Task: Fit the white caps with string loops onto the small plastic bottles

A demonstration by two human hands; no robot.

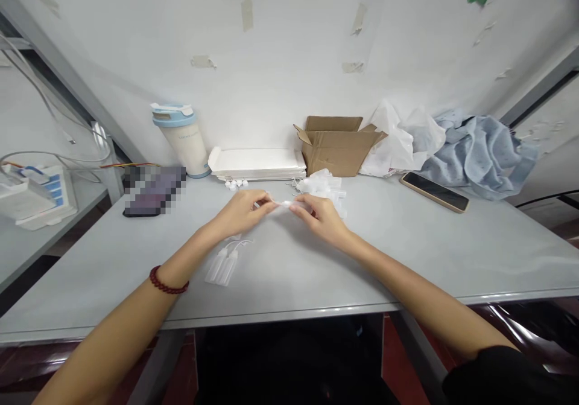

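Note:
Both hands meet above the middle of the grey table point(316, 260). My left hand point(244, 212) is closed in a pinch on the thin left end of a small whitish plastic tube point(286, 204). My right hand point(321, 218) grips that same tube's right end, its fingers hiding most of it. Nearer me on the left lie clear plastic tubes point(221, 269) with whitish tops and thin curved stems. A pile of similar clear tubes point(323, 183) sits behind my right hand. Several small white caps point(236, 184) lie beyond my left hand.
Along the wall stand a cream tumbler point(183, 145), a stack of white card point(260, 163), an open cardboard box point(335, 151), white plastic bags point(398, 139) and blue cloth point(479, 151). A phone point(434, 192) lies right; a pixelated dark object point(156, 191) lies left.

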